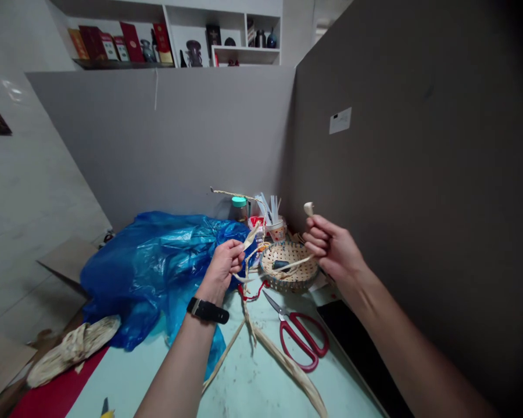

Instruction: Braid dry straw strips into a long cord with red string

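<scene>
Seemingly partway | left hand (226,260) pinching pale strip (251,237) | right hand (336,247) pinching curled strip (308,208) | cord (235,194) twisted, strands (290,364) loose toward worktop's (157,377) near edge

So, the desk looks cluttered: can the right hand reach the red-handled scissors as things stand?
Probably yes: the scissors lie uncovered on the green tabletop, with nothing blocking the right hand, though it may have to release the pale strip first.

a black watch or band (208,310) with a metal buckle circles the left wrist.
</scene>
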Available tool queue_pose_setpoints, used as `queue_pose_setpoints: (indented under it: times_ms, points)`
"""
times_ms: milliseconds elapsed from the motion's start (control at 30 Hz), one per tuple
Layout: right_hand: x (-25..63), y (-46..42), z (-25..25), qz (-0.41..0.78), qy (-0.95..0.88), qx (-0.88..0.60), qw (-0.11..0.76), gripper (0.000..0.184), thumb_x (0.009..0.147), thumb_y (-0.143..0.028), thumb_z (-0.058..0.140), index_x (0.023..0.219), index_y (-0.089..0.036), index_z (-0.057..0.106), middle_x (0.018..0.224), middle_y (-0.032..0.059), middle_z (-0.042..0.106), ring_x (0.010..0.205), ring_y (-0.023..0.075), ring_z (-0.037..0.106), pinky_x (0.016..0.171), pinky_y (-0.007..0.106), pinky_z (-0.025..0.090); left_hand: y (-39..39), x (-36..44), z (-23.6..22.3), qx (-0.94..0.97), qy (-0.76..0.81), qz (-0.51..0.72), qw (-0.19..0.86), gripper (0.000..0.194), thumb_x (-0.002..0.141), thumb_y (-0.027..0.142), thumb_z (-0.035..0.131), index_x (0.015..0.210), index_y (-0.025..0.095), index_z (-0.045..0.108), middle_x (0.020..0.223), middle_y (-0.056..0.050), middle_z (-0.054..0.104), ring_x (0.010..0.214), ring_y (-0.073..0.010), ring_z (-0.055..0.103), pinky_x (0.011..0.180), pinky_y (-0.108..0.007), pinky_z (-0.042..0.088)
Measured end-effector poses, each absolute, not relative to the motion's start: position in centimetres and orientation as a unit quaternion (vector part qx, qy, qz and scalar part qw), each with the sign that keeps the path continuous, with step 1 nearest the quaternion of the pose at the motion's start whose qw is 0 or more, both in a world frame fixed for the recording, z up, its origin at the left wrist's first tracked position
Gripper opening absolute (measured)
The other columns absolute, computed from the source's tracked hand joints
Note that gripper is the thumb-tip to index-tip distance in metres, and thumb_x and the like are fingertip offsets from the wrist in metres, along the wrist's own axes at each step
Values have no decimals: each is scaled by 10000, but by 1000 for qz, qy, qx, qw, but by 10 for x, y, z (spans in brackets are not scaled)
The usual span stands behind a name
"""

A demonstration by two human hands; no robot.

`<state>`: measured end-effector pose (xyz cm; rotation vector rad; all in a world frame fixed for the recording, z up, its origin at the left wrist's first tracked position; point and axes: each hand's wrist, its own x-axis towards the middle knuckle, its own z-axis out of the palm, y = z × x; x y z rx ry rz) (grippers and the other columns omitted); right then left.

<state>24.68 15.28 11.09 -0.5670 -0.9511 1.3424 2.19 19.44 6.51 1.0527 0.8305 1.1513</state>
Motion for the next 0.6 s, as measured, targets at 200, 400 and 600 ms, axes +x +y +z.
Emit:
queue_pose_setpoints:
  times_ms: [200,400,600]
  points:
    - [269,143,123,480,-497,-360,627,151,777,-285,602,713,-178,517,516,-88,248,395,38,143,349,161,95,195,11,72,509,405,495,575,129,671,196,641,682,143,524,466,50,501,332,-6,244,357,-156,101]
    - [287,145,87,191,-685,-614,342,211,841,-293,483,719,-157,589,648,60,578,564,160,527,515,263,380,186,14,80,648,412,399,500,115,687,230,661,721,120,663,570,-5,624,433,-45,385,429,-174,225]
    - [244,113,87,19,-805,-507,307,332,910,-345,442,1177,-186,559,1154,115,615,1020,232,565,843,322,415,173,31,85,772,365,322,409,110,715,191,596,667,126,670,598,-6,621,579,-108,536,582,-217,384]
